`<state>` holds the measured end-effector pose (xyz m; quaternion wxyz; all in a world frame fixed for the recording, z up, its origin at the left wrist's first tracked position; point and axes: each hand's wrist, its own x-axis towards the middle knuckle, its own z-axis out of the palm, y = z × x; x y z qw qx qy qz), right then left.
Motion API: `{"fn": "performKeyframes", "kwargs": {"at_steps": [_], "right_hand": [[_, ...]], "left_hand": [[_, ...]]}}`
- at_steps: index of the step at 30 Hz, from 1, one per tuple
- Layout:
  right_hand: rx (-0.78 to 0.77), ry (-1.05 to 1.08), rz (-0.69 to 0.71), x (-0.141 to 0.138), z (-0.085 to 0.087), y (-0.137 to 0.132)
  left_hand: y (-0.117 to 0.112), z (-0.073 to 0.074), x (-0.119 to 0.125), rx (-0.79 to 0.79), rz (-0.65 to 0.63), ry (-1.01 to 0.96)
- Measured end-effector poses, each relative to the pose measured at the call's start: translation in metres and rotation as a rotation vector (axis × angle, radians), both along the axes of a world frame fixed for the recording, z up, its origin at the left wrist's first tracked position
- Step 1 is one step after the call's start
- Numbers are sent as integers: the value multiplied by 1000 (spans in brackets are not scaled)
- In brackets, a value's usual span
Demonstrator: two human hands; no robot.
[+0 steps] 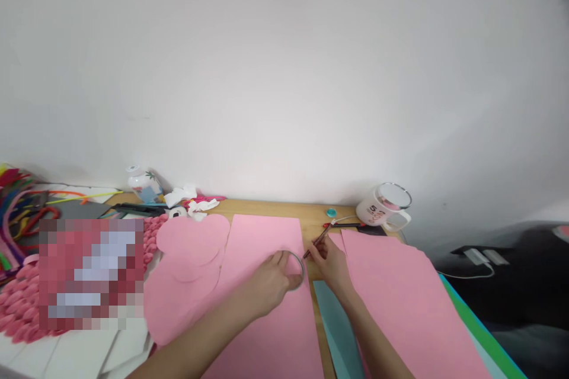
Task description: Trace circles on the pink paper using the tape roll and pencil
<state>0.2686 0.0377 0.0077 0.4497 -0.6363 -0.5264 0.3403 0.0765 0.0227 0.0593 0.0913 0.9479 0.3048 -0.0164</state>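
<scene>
My left hand [279, 275] holds a round, grey-rimmed ring [303, 269] down flat on a pink sheet of paper [267, 231], its fingers at the ring's left and lower edge. In my right hand [328, 257] is a slim dark pencil [322, 235], tilted, its tip just right of the ring near the sheet's right edge. To the left of the sheet lie pink paper pieces [191, 284] with rounded, scalloped outlines. A larger pink sheet [400, 284] lies under and beside my right forearm.
A white mug [372, 208] with a lid stands at the back right, near a small teal cap [331, 212]. A white bottle [144, 185] and crumpled tissue [180, 195] are at the back left. Pink chunky knit [22, 302] and colourful pipe cleaners [13, 219] lie left. A wall rises behind.
</scene>
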Motion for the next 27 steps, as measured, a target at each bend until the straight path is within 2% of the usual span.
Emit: {"fn": "performKeyframes", "kwargs": {"at_steps": [6, 12, 16, 22, 27], "right_hand": [[-13, 15, -105, -4, 4, -34], [26, 173, -117, -20, 6, -68], [85, 243, -168, -26, 13, -87], [160, 170, -216, -30, 14, -97], [210, 127, -147, -34, 7, -102]], "left_hand": [[2, 3, 1, 54, -23, 86], [7, 8, 5, 68, -64, 173], [7, 12, 6, 94, -72, 163], [8, 5, 4, 126, -69, 80], [8, 3, 4, 121, -55, 59]]}}
